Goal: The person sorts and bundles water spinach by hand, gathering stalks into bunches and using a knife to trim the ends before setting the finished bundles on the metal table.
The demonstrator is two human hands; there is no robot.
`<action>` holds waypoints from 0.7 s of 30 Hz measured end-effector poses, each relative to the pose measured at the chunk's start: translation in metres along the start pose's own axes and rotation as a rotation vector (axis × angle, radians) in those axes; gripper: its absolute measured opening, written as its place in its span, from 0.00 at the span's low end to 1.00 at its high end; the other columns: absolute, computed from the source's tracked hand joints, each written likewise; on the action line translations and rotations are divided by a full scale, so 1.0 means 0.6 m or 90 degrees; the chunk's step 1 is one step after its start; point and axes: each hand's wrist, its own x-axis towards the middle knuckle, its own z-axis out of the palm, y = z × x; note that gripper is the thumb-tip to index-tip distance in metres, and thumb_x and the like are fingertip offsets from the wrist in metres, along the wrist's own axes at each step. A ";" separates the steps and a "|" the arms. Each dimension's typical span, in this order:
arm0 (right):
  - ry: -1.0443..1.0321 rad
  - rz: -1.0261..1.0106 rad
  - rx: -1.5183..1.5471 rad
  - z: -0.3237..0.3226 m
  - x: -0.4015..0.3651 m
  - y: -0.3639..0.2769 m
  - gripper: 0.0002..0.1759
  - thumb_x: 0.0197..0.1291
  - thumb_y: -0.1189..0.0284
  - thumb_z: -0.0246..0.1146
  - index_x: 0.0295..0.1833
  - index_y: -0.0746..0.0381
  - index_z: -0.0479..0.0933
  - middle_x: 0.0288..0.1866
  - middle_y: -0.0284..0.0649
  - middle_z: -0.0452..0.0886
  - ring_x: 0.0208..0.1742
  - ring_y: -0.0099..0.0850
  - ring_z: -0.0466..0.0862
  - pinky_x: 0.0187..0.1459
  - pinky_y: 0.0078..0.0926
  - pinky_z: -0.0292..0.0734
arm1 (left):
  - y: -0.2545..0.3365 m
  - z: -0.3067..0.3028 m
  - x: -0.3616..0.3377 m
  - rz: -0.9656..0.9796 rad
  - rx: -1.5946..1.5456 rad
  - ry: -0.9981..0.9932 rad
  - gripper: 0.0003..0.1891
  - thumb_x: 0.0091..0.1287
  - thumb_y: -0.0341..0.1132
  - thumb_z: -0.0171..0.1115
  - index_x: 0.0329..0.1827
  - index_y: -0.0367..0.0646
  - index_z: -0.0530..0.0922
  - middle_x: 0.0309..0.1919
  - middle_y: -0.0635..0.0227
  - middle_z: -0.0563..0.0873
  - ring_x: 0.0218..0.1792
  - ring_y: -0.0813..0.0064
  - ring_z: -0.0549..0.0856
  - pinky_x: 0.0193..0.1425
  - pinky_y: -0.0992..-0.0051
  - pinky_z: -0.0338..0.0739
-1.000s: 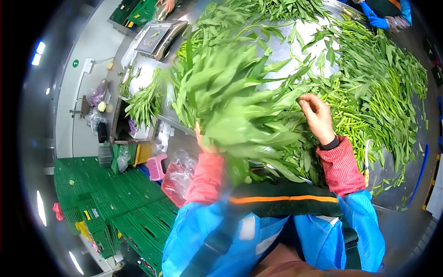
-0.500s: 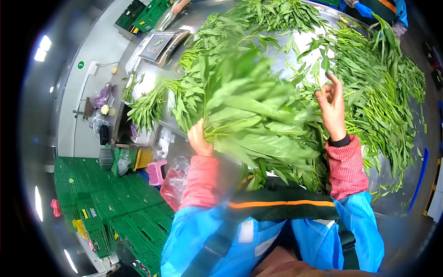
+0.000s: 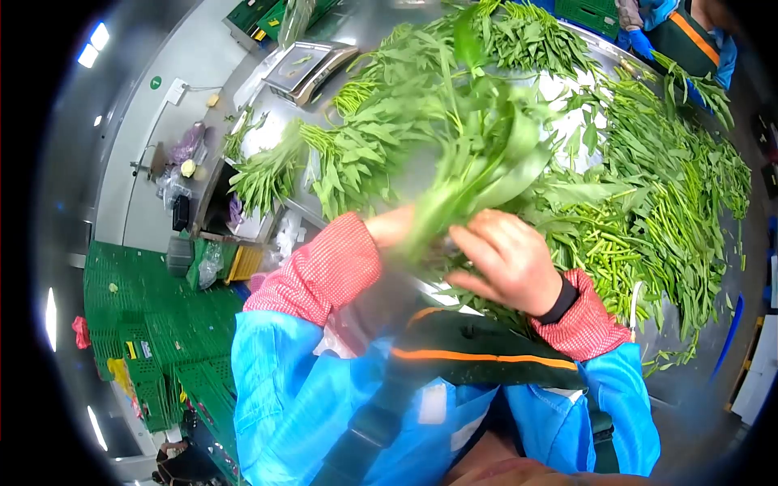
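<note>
Long-leaved green vegetable bunch (image 3: 478, 174) tilts from the bare left hand (image 3: 397, 226), its blurred fingers round the stems. Bare right hand (image 3: 509, 263), thumb and fingers parted, is close beside them.

Left grip (image 3: 395, 227) half-hidden, leafy bunch (image 3: 478, 166) blurred

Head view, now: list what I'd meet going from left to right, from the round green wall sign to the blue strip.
Round green wall sign → purple bag → scale → left hand → right hand → co-worker's blue-gloved hand → blue strip.
</note>
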 end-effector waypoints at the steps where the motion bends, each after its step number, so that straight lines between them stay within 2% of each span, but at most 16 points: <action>1: 0.049 -0.028 -0.012 -0.004 0.018 -0.011 0.32 0.45 0.55 0.74 0.51 0.65 0.77 0.34 0.43 0.78 0.37 0.44 0.81 0.44 0.37 0.80 | 0.002 0.001 0.003 -0.026 -0.050 -0.035 0.17 0.61 0.25 0.62 0.54 0.42 0.75 0.33 0.70 0.81 0.31 0.76 0.82 0.35 0.72 0.81; 2: 0.067 -0.023 -0.067 -0.016 0.020 -0.023 0.33 0.44 0.51 0.74 0.49 0.66 0.78 0.35 0.44 0.78 0.37 0.42 0.81 0.44 0.38 0.80 | -0.004 -0.022 0.012 -0.027 0.058 -0.100 0.15 0.61 0.25 0.61 0.51 0.41 0.74 0.31 0.69 0.80 0.28 0.75 0.81 0.32 0.72 0.81; 5: -0.017 -0.021 -0.047 0.000 0.066 -0.051 0.35 0.41 0.48 0.74 0.50 0.61 0.80 0.39 0.43 0.79 0.43 0.42 0.82 0.53 0.42 0.78 | -0.012 -0.062 0.025 0.003 0.026 -0.174 0.14 0.60 0.24 0.60 0.50 0.39 0.74 0.31 0.65 0.81 0.26 0.75 0.82 0.30 0.74 0.81; 6: -0.108 -0.025 -0.077 0.027 0.079 -0.047 0.39 0.40 0.49 0.74 0.57 0.57 0.77 0.47 0.46 0.78 0.54 0.45 0.79 0.63 0.48 0.71 | -0.023 -0.079 0.033 0.044 0.033 -0.192 0.14 0.60 0.24 0.59 0.50 0.39 0.74 0.31 0.65 0.81 0.26 0.75 0.82 0.29 0.74 0.80; 7: -0.190 0.034 -0.107 0.052 0.094 -0.035 0.42 0.39 0.50 0.75 0.61 0.56 0.74 0.51 0.48 0.76 0.59 0.46 0.77 0.66 0.50 0.66 | -0.006 -0.087 0.015 0.062 0.026 -0.264 0.13 0.61 0.27 0.61 0.50 0.39 0.75 0.30 0.64 0.82 0.26 0.74 0.83 0.28 0.74 0.80; 8: -0.274 0.090 -0.138 0.076 0.108 -0.019 0.45 0.38 0.51 0.75 0.65 0.54 0.71 0.54 0.49 0.75 0.63 0.47 0.74 0.68 0.52 0.62 | 0.003 -0.099 0.004 0.018 0.033 -0.240 0.14 0.63 0.30 0.61 0.50 0.38 0.75 0.31 0.62 0.83 0.27 0.73 0.84 0.29 0.73 0.81; 9: -0.297 0.126 -0.120 0.096 0.121 -0.003 0.47 0.41 0.59 0.74 0.70 0.53 0.65 0.57 0.53 0.74 0.65 0.47 0.73 0.68 0.53 0.62 | 0.016 -0.115 -0.002 -0.018 0.103 -0.258 0.13 0.64 0.31 0.61 0.50 0.37 0.76 0.31 0.61 0.83 0.28 0.73 0.84 0.30 0.74 0.81; 10: -0.278 0.130 -0.142 0.123 0.127 0.015 0.44 0.42 0.63 0.72 0.69 0.54 0.67 0.54 0.51 0.76 0.63 0.46 0.74 0.68 0.54 0.61 | 0.026 -0.130 -0.008 -0.055 0.172 -0.273 0.12 0.65 0.31 0.60 0.49 0.36 0.76 0.30 0.61 0.84 0.28 0.72 0.85 0.30 0.74 0.82; 11: -0.303 0.092 -0.171 0.145 0.133 0.032 0.45 0.40 0.63 0.74 0.69 0.55 0.67 0.52 0.50 0.75 0.61 0.47 0.74 0.68 0.52 0.63 | 0.036 -0.144 -0.017 -0.010 0.138 -0.347 0.12 0.69 0.37 0.59 0.45 0.36 0.78 0.30 0.61 0.84 0.29 0.73 0.85 0.32 0.75 0.82; 13: -0.350 0.060 -0.176 0.178 0.140 0.062 0.44 0.39 0.67 0.74 0.67 0.57 0.69 0.47 0.48 0.75 0.53 0.48 0.76 0.64 0.48 0.68 | 0.048 -0.188 -0.015 -0.007 0.166 -0.360 0.21 0.70 0.40 0.59 0.59 0.34 0.71 0.50 0.60 0.79 0.47 0.76 0.79 0.51 0.74 0.76; 14: -0.374 0.068 -0.152 0.192 0.143 0.073 0.42 0.39 0.71 0.72 0.66 0.59 0.70 0.44 0.47 0.76 0.48 0.48 0.78 0.61 0.45 0.71 | 0.052 -0.214 -0.010 0.042 0.206 -0.379 0.22 0.71 0.46 0.55 0.57 0.35 0.72 0.48 0.61 0.80 0.45 0.77 0.79 0.48 0.75 0.76; 15: -0.358 0.110 -0.041 0.195 0.160 0.080 0.36 0.38 0.76 0.70 0.61 0.61 0.72 0.39 0.46 0.76 0.42 0.50 0.78 0.54 0.43 0.75 | 0.056 -0.239 -0.006 0.092 0.246 -0.393 0.25 0.72 0.51 0.51 0.55 0.35 0.73 0.45 0.61 0.81 0.42 0.78 0.80 0.44 0.77 0.75; 17: -0.201 0.281 0.125 0.216 0.158 0.108 0.27 0.46 0.78 0.70 0.55 0.63 0.73 0.38 0.40 0.79 0.41 0.39 0.81 0.51 0.41 0.77 | 0.102 -0.298 -0.011 0.094 0.248 -0.480 0.30 0.74 0.58 0.45 0.58 0.36 0.69 0.43 0.61 0.82 0.41 0.78 0.82 0.42 0.76 0.77; 18: -0.151 0.377 0.188 0.216 0.165 0.121 0.24 0.49 0.78 0.68 0.54 0.64 0.73 0.39 0.38 0.80 0.41 0.34 0.81 0.50 0.37 0.76 | 0.116 -0.309 -0.019 0.152 0.180 -0.402 0.31 0.71 0.53 0.52 0.65 0.37 0.61 0.49 0.58 0.81 0.47 0.74 0.81 0.48 0.74 0.76; 20: -0.043 0.528 0.285 0.202 0.210 0.136 0.19 0.54 0.79 0.65 0.52 0.65 0.73 0.42 0.35 0.80 0.43 0.25 0.80 0.49 0.28 0.76 | 0.144 -0.331 -0.034 0.284 0.065 -0.248 0.47 0.63 0.44 0.67 0.77 0.40 0.46 0.60 0.51 0.77 0.60 0.65 0.79 0.60 0.68 0.76; 21: 0.047 0.539 0.331 0.210 0.233 0.143 0.22 0.53 0.81 0.62 0.55 0.66 0.71 0.41 0.36 0.80 0.43 0.25 0.79 0.49 0.23 0.74 | 0.149 -0.324 -0.037 0.469 0.215 -0.152 0.55 0.56 0.41 0.72 0.78 0.41 0.41 0.64 0.50 0.72 0.65 0.61 0.74 0.65 0.65 0.70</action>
